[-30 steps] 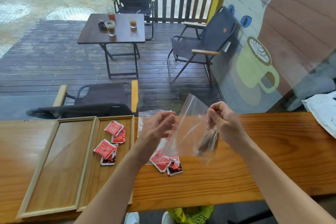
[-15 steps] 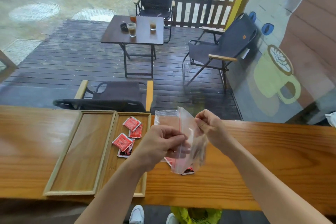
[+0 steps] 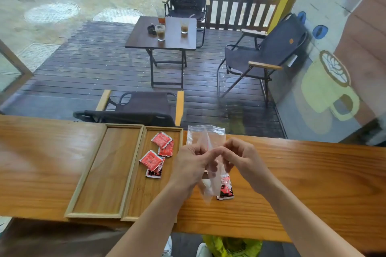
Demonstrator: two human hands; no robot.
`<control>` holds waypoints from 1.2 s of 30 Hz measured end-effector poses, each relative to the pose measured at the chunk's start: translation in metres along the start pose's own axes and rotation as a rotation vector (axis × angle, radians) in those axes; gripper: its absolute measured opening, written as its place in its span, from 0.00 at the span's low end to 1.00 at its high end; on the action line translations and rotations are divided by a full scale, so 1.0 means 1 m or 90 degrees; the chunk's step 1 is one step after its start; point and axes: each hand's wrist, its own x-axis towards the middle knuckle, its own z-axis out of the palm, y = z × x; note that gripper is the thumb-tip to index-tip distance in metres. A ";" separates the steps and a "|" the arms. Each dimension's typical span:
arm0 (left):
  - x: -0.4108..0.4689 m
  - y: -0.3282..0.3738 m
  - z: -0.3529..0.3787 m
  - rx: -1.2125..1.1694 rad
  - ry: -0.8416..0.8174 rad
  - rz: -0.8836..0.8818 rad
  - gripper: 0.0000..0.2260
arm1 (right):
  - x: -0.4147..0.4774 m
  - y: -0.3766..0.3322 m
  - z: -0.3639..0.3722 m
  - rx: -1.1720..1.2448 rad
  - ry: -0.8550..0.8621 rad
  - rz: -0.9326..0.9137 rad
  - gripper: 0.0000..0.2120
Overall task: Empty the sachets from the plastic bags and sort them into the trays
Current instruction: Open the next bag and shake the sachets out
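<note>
On the wooden counter (image 3: 313, 173), the left tray (image 3: 108, 169) lies bare. Just beside it, the right tray (image 3: 144, 192) holds red sachets (image 3: 155, 156) in its far half. At three o'clock from them, the left hand (image 3: 191, 165) and right hand (image 3: 240, 158) pinch a clear plastic bag (image 3: 211, 181), covering a sachet on the counter (image 3: 226, 191). Another clear bag (image 3: 205, 133) lies at twelve o'clock behind the hands.
</note>
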 end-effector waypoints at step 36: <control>0.017 -0.006 -0.015 0.086 -0.035 -0.068 0.12 | -0.001 0.002 0.012 -0.018 -0.098 0.091 0.05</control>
